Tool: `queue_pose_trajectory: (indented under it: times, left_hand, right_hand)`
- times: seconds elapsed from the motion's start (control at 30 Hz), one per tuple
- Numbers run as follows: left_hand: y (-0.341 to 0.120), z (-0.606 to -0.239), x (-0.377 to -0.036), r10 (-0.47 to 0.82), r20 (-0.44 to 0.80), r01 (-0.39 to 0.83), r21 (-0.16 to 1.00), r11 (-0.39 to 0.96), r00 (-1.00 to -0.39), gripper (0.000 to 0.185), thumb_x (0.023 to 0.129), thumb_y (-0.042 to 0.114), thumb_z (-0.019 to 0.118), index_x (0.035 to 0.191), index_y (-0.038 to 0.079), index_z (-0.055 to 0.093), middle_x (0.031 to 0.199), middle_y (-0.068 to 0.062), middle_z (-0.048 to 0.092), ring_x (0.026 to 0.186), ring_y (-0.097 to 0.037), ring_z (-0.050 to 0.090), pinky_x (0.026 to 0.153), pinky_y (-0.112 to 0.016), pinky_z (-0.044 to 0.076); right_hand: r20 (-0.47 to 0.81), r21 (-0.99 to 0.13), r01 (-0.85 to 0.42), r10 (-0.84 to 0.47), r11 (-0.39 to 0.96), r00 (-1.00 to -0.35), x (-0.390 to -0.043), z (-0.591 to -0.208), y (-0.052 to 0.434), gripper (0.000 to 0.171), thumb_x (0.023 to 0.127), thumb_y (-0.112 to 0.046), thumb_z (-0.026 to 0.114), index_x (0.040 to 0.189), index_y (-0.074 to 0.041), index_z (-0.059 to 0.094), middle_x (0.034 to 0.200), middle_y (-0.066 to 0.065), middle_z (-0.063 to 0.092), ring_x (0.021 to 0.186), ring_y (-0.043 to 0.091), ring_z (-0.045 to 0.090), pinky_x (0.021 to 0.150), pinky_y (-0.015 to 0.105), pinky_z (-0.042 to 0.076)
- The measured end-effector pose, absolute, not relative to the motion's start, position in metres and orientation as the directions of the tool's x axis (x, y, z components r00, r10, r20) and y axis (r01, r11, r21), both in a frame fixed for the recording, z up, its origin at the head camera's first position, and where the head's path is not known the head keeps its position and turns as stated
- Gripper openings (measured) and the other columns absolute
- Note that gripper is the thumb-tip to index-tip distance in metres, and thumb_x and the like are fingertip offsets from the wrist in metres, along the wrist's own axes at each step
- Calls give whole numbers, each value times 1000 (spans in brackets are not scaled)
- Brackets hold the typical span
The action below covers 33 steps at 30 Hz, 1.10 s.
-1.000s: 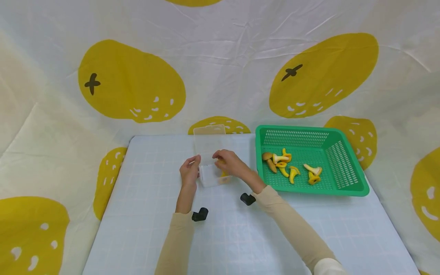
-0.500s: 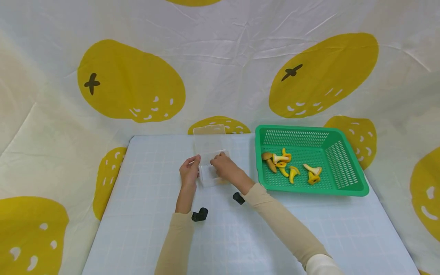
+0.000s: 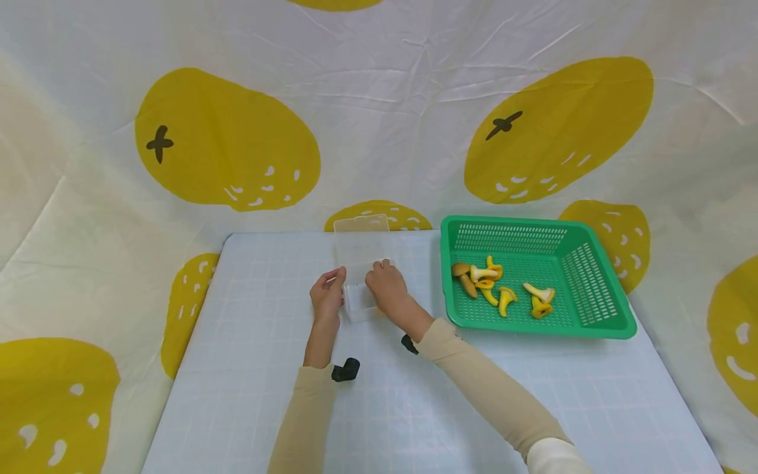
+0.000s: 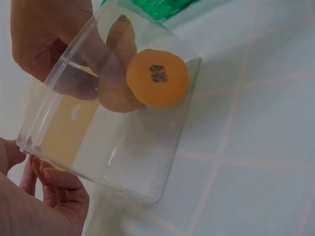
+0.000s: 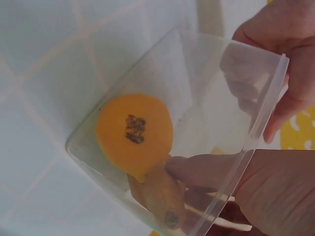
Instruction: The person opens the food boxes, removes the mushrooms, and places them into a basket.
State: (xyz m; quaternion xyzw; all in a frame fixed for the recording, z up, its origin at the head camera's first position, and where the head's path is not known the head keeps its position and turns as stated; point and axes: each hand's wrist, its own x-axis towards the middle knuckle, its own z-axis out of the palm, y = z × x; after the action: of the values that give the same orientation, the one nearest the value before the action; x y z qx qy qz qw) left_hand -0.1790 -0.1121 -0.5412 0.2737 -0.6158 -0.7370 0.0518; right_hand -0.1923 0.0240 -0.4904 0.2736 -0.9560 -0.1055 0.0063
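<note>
My left hand [image 3: 327,297] holds the left side of a clear plastic container [image 3: 358,307], its thumb at the rim and its fingers against the outer wall. A hinged clear lid [image 3: 361,245] stands open behind it. Down inside the container, my right hand [image 3: 387,288] pinches a brown mushroom [image 5: 166,199] between thumb and fingers. Against that mushroom lies a rounded orange mushroom [image 4: 157,78] with a dark rough patch, seen through the wall. From the head view, the right hand covers most of what the container holds.
To the right stands a green slotted basket [image 3: 535,329]. In it lie a brown mushroom [image 3: 464,280] and several yellow ones [image 3: 506,299]. A fruit-print cloth [image 3: 391,131] hangs right behind the table [image 3: 266,276].
My right hand has turned and shifted slightly left, deeper over the container, covering the yellow patch that showed earlier. The left hand and the basket stay put.
</note>
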Motion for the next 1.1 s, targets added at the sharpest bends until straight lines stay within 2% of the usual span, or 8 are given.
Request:
queue_pose_trajectory:
  times: [0.23, 0.53, 0.67, 0.83, 0.97, 1.03, 1.1]
  left_hand:
    - [-113, -541, -179, -409, -346, -267, 934, -238, -845, 39, 94, 35, 76, 118, 5, 72, 88, -4, 64, 67, -7, 51, 52, -19, 41]
    - [-112, -542, -179, -421, -345, -263, 934, -242, -839, 34, 94, 33, 77, 114, 6, 73, 86, -3, 62, 64, -6, 50, 50, -19, 40]
    - [-111, -542, -179, -429, -340, -256, 936, -241, -837, 33, 94, 31, 77, 114, 5, 73, 83, -1, 61, 62, -5, 49, 49, -18, 39]
    - [-110, -541, -180, -426, -340, -255, 936, -245, -838, 33, 94, 31, 77, 114, 5, 73, 86, -5, 63, 61, -4, 48, 49, -18, 38]
    - [-111, -542, -180, -427, -342, -259, 935, -241, -837, 33, 94, 32, 77, 114, 6, 73, 85, -4, 63, 61, -4, 48, 49, -18, 38]
    - [-111, -543, -180, -425, -343, -262, 935, -238, -838, 33, 94, 32, 77, 114, 7, 73, 85, -2, 62, 61, -4, 48, 49, -18, 38]
    - [-112, -543, -179, -421, -346, -268, 935, -235, -839, 33, 95, 33, 76, 115, 7, 72, 85, -2, 61, 62, -5, 48, 50, -19, 39]
  right_hand:
    - [13, 195, -469, -480, 861, -877, -187, -488, 23, 17, 87, -13, 80, 92, -3, 68, 90, 15, 64, 81, 23, 63, 68, 30, 58]
    - [-43, 198, -450, -451, 871, -892, -184, -481, 17, 1, 92, -8, 75, 91, -7, 74, 84, 8, 71, 79, 21, 66, 71, 31, 57]
    - [-96, 216, -416, -405, 883, -909, -184, -477, 13, 4, 94, -11, 75, 97, -9, 77, 87, 6, 72, 79, 20, 66, 71, 30, 57]
    - [-84, 218, -415, -407, 883, -910, -185, -477, 14, 3, 94, -11, 73, 93, -9, 76, 85, 7, 72, 80, 22, 65, 71, 31, 57]
    - [1, 123, -464, -467, 877, -884, -183, -476, 21, 9, 93, -9, 75, 85, -6, 70, 81, 10, 68, 76, 25, 66, 67, 34, 56]
    - [5, 30, -495, -495, 869, -869, -181, -474, 25, 9, 92, -6, 75, 87, -5, 68, 84, 12, 66, 75, 26, 65, 65, 36, 56]
    - [-48, -73, -505, -508, 860, -860, -183, -474, 29, 9, 92, -3, 74, 95, -3, 65, 90, 14, 64, 78, 28, 63, 67, 37, 56]
